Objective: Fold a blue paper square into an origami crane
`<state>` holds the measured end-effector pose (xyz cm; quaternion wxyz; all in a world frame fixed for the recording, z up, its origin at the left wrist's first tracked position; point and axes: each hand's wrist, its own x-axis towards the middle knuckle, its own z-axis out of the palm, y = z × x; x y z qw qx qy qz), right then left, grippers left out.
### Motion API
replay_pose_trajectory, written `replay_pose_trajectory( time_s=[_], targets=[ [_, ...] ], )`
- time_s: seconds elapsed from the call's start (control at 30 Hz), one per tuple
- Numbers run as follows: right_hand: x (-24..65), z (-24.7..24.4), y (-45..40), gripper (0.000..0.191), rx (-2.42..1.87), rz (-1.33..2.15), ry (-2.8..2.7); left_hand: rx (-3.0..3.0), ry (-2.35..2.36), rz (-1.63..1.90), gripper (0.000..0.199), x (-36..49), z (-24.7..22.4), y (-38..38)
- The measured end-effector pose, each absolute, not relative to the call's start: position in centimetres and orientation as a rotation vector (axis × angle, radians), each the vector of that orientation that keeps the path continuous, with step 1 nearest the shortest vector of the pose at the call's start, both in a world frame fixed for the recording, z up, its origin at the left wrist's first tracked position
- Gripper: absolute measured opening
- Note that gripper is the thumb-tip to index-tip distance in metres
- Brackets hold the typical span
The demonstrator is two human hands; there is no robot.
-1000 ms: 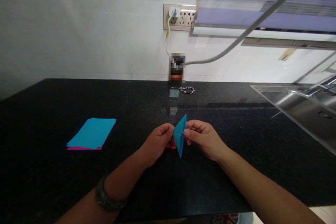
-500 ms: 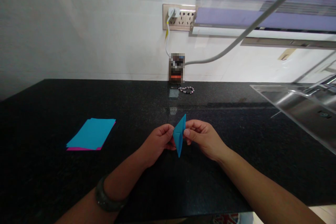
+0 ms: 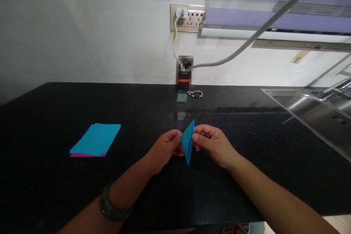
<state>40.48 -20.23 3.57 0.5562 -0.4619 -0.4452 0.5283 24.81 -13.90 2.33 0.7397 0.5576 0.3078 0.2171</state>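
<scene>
A folded blue paper, pointed at its top and bottom, is held upright above the dark counter. On its left side my left hand pinches it between thumb and fingers. My right hand grips the opposite side, its thumb on the paper's edge and its other fingers partly hidden behind. To the left lies a stack of flat paper sheets, blue on top with pink showing beneath.
A small box-like object, blurred out, leans at the wall beside a beaded strap. A grey hose runs up to the right. At the right is a steel sink; a socket panel is on the wall.
</scene>
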Motion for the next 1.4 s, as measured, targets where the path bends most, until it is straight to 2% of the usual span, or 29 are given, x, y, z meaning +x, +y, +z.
replay_pose_trajectory(
  time_s=[0.27,0.53,0.73,0.9,1.2,1.3,1.4],
  targets=[
    [40.4,3.7,-20.0,0.013,-1.176,1.191,-1.053,1.251,0.717,0.506,0.028,24.9,2.4,-13.9],
    [40.5,3.9,-20.0,0.012,-1.239,1.135,-1.086,1.605,0.949,0.715,0.024,24.8,2.3,-13.6],
    [40.0,3.1,-19.9,0.012,-1.375,1.112,-1.152,1.604,0.851,0.622,0.024,24.8,2.7,-14.2],
    [40.0,3.0,-20.1,0.007,-1.367,0.966,-1.255,1.446,0.851,0.537,0.031,25.0,2.9,-14.3],
    [40.9,3.1,-20.3,0.024,-1.314,0.430,-1.864,1.234,0.801,0.395,0.037,24.9,2.7,-14.3],
    [41.1,3.3,-20.4,0.029,-1.309,0.396,-1.949,1.191,0.785,0.381,0.037,24.8,2.5,-14.2],
    [41.1,3.3,-20.5,0.026,-1.346,0.429,-1.894,1.170,0.770,0.371,0.035,24.7,2.4,-14.2]
  ],
)
